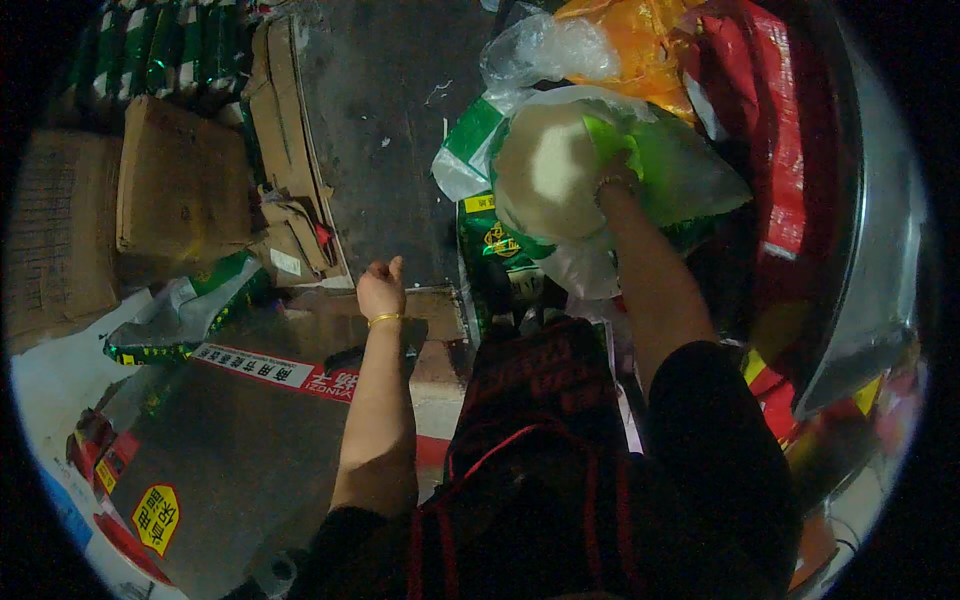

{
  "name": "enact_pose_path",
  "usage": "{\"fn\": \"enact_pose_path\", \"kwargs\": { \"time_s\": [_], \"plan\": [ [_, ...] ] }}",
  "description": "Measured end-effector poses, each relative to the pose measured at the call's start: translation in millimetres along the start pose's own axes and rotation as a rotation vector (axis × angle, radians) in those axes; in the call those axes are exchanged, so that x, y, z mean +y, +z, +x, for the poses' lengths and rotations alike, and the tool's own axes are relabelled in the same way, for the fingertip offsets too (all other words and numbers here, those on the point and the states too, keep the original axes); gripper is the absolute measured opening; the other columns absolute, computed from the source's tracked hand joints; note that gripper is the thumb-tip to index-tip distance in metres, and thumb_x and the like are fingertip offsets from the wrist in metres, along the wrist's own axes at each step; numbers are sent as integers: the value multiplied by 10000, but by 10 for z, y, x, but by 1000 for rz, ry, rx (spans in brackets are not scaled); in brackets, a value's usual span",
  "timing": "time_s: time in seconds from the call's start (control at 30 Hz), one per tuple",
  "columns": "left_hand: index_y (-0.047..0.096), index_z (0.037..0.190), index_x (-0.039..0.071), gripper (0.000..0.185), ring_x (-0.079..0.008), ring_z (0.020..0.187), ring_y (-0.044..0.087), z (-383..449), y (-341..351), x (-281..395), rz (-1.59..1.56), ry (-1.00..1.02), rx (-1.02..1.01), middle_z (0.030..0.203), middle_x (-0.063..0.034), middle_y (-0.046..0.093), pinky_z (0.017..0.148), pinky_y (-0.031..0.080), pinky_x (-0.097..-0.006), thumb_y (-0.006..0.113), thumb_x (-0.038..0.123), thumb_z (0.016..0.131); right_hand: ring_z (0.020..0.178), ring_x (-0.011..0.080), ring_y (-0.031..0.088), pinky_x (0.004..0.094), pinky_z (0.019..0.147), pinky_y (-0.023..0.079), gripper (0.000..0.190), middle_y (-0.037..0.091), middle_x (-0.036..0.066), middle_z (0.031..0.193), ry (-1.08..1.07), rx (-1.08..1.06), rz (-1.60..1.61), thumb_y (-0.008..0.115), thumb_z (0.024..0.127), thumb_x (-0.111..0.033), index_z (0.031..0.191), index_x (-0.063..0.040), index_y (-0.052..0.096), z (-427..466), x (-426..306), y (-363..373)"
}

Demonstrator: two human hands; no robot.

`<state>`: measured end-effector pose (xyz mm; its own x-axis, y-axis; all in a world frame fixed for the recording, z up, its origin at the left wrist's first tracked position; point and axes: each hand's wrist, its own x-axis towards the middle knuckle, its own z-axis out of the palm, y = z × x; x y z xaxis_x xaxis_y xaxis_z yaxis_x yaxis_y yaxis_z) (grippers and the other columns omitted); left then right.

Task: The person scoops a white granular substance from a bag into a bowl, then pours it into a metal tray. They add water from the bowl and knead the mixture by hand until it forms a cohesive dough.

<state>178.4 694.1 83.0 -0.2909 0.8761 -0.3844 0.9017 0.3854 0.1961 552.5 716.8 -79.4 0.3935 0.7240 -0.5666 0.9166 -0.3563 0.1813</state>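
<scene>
An open plastic sack (517, 259), green with writing, stands before me, its translucent mouth spread around pale, fine grain (551, 161). Within the mouth, my right hand (619, 176) grips a bright green plastic piece (600, 135). Whether that is a scoop or a flap of the sack, I cannot tell; shadow hides most of the fingers. My left hand (381, 289), with a gold bangle at the wrist, hovers to the left of the sack. Its fingers are curled in, the thumb points up, and nothing shows in it.
Cardboard boxes (184, 180) and stacked green packs (165, 49) line the left. Nearer lies a metal-coloured surface (247, 442) with stickers, an empty-looking green bag (217, 300) at its far edge. Clear plastic (551, 49), an orange bag (637, 37) and red sacks (776, 127) crowd the right.
</scene>
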Motion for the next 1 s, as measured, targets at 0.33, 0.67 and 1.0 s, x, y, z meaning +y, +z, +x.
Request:
{"fn": "enact_pose_path", "kwargs": {
  "time_s": [0.33, 0.67, 1.0],
  "plan": [
    [466, 623, 10, 181, -108, 543, 503, -38, 353, -241, -834, -35, -168, 644, -55, 538, 464, 443, -248, 599, 65, 732, 983, 290, 487, 390, 809, 405, 521, 506, 136, 1076, -305, -293, -125, 541, 737, -295, 1195, -124, 362, -104, -68, 417],
    [442, 622, 31, 214, -78, 480, 452, -103, 223, -12, -632, 23, -134, 603, -21, 505, 443, 399, -216, 612, 92, 737, 912, 284, 507, 381, 757, 423, 445, 517, 137, 1034, 270, -343, 1217, 547, 719, -240, 1123, -101, 422, 28, -168, 985],
    [478, 681, 10, 153, -79, 535, 461, -220, 174, 171, -724, 221, -110, 631, -31, 528, 495, 395, -226, 572, 98, 763, 841, 278, 528, 373, 704, 441, 373, 527, 138, 991, 86, -49, 1176, 553, 702, -186, 1051, -78, 482, -527, 90, 847]
  ]
}}
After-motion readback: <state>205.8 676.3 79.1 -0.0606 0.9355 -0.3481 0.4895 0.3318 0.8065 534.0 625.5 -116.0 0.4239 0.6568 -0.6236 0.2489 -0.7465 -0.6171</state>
